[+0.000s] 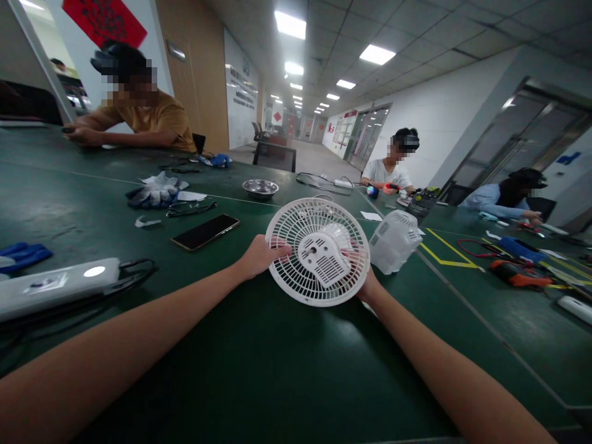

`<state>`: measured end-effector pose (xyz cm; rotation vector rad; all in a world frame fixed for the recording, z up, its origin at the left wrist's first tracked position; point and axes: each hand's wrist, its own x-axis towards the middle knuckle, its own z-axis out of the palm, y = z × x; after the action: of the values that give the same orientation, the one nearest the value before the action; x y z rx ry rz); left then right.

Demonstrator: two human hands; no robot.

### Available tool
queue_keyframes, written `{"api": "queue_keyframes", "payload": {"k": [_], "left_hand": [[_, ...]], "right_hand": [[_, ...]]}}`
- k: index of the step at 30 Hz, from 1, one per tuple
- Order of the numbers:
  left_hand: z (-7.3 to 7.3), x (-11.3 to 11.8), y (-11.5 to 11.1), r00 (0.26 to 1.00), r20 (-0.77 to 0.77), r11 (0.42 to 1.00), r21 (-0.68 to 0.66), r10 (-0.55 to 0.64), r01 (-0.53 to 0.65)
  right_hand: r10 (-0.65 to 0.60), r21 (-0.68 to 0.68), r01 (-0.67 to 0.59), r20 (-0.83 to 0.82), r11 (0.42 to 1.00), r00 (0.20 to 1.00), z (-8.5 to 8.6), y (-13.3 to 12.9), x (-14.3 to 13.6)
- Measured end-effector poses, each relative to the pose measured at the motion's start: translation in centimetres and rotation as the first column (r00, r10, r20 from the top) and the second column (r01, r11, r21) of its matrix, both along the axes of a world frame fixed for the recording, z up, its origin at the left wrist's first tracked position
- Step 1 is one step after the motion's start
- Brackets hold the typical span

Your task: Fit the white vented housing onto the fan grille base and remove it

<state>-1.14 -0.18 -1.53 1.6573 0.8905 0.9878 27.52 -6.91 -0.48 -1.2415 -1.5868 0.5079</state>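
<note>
Above the middle of the green worktop [277, 370], between its near and far edges, two bare hands hold a round white fan guard [292, 280]; the left hand [256, 258] pinches its left rim, thumb across the slotted face and the other fingers mostly hidden; the right hand [369, 285] is closed on the lower right rim, its fingers showing through the bars behind, its thumb too hidden to tell.

The guard lies directly between the hands, its open bars facing the wearer; being round, it has no long axis, but its slotted hub plate [329, 264] runs from upper left to lower right.

Just beyond the right hand stands a translucent white plastic housing [395, 242], nearer to that hand than to the left; a smartphone [206, 232] lies beyond the left forearm; toward the far edge sits a shallow metal bowl [260, 189], with gloves [160, 190] to its left.
</note>
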Motion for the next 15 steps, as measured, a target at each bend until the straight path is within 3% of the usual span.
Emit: {"api": "queue_keyframes", "payload": {"k": [2, 6, 11, 15], "left_hand": [[0.1, 0.1, -0.1, 1.0, -0.013, 1.0, -0.021, 0.019, -0.019], [0.4, 0.2, -0.2, 0.999, -0.001, 0.994, -0.101, 0.052, -0.052], [0.4, 0.0, -0.1, 0.998, -0.061, 0.994, -0.107, 0.028, -0.035], [0.3, -0.2, 0.1, 0.996, -0.086, 0.997, -0.083, -0.002, -0.005]], "right_hand": [[-0.145, 0.037, 0.142, 0.064, 0.989, 0.987, 0.5, 0.5, 1.8], [-0.313, 0.109, 0.293, 0.355, 0.95, 0.881, 0.8, 0.9, 5.0], [-0.368, 0.138, 0.347, 0.489, 0.928, 0.791, -0.1, 1.3, 5.4], [-0.471, 0.311, 0.36, 0.454, 0.879, 0.757, 1.2, 0.9, 5.3]]}}
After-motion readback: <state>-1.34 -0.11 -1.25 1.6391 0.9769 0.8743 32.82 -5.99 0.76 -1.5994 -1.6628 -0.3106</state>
